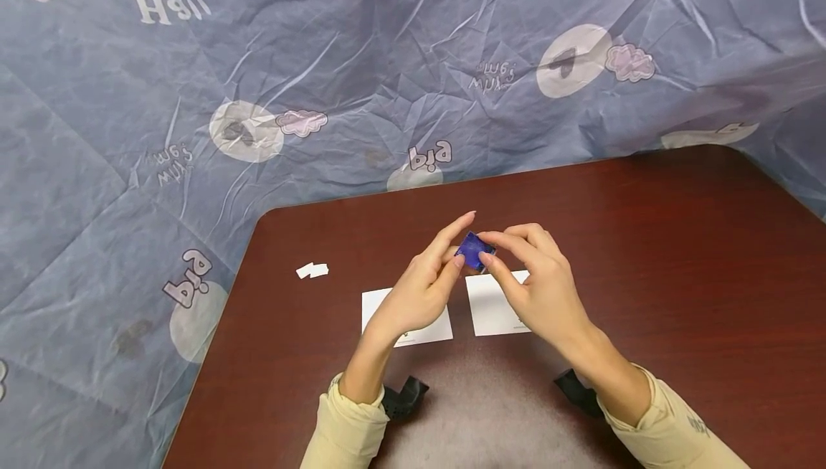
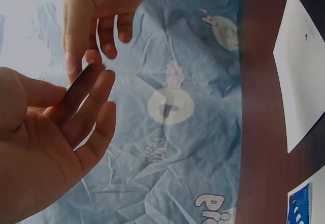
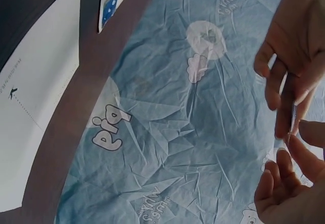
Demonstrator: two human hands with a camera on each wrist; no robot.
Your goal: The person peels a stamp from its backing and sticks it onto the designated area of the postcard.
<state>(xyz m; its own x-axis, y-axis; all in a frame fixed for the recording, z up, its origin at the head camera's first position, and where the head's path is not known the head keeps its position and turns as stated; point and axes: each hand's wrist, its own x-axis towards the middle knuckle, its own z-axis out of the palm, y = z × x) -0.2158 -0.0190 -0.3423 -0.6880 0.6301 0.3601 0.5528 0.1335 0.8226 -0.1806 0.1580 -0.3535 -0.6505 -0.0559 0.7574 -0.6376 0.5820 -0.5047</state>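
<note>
A small, flat blue square piece [image 1: 474, 250], like a picture card or sticker, is held up between both hands above the table. My left hand [image 1: 416, 293] pinches its left side between thumb and fingers. At the opposite side, the thumb and forefinger of my right hand [image 1: 545, 286] pinch it. From the left wrist, the piece [image 2: 78, 87] appears dark and nearly edge-on. Beneath the hands lie two white sheets, a left one [image 1: 429, 329] and a right one [image 1: 493, 304], each partly covered from the head view. A blue starry picture [image 2: 299, 206] lies on one sheet.
Two small white paper scraps [image 1: 312, 270] lie on the brown table [image 1: 645, 254] at the left. Black objects [image 1: 405, 397] show beside both forearms. A wrinkled blue printed cloth [image 1: 361, 46] hangs behind the table's far edge.
</note>
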